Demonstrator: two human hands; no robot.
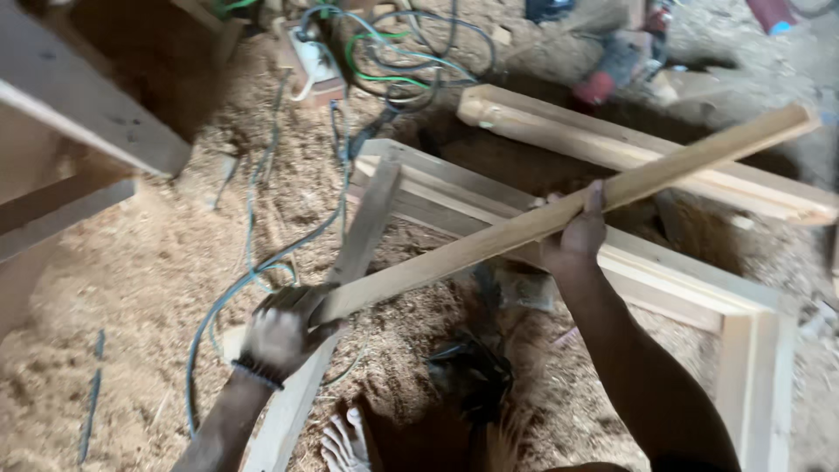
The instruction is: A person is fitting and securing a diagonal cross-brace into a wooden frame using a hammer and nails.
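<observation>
My left hand [284, 332] grips the wooden strip's [559, 214] lower end; my right hand [575, 240] clasps its middle. It slants toward two o'clock above the wooden frame [664, 275], sawdust floor [140, 262] open at nine.

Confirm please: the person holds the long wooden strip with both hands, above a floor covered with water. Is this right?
Not fully. The head view shows the left hand and right hand both gripping the long wooden strip, but the floor is covered with sawdust, not water.

We see a pale tan wooden batten [559, 218], blue and green cables [384, 74], golden-brown sawdust [157, 262], and a dark wristband [256, 371].
</observation>
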